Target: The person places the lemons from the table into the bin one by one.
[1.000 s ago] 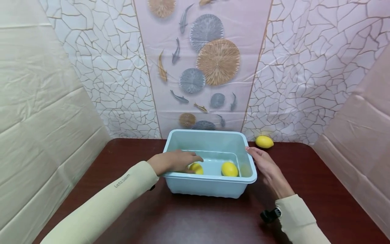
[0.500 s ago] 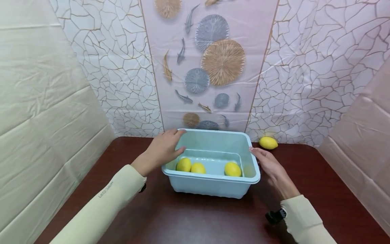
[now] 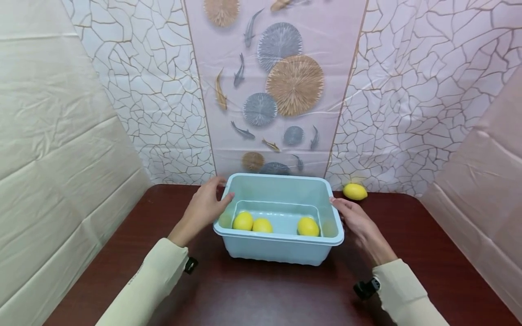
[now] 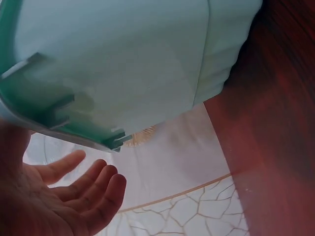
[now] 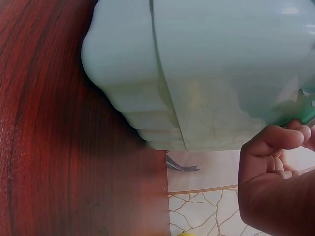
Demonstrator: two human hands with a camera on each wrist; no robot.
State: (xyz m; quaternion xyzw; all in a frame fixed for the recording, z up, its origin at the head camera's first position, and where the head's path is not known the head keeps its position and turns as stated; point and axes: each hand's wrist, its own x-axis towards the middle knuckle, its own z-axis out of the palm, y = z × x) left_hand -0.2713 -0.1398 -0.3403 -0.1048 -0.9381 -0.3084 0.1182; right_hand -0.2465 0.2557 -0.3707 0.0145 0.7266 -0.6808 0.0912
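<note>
A light blue plastic tub [image 3: 277,250] stands on the dark red-brown table. Inside it, two lemons lie side by side at the left, a left lemon [image 3: 243,221] and its neighbour [image 3: 262,225], with a third lemon [image 3: 307,226] at the right. My left hand [image 3: 204,206] is at the tub's left rim, thumb over the edge. In the left wrist view, the loosely bent fingers [image 4: 106,196] hang outside, below the rim and apart from the wall. My right hand [image 3: 359,219] grips the right rim, its fingers curled under the edge in the right wrist view.
One more lemon [image 3: 355,191] lies on the table [image 3: 261,294] behind the tub's right side, close to the patterned back wall [image 3: 391,136]. Pale cloth walls [image 3: 61,158] flank the table. A dark wrist device [image 3: 366,288] sits at the right sleeve.
My left hand has let go of a lemon at the tub's left, risen out and moved left to the rim. The right hand keeps its grip on the right rim.
</note>
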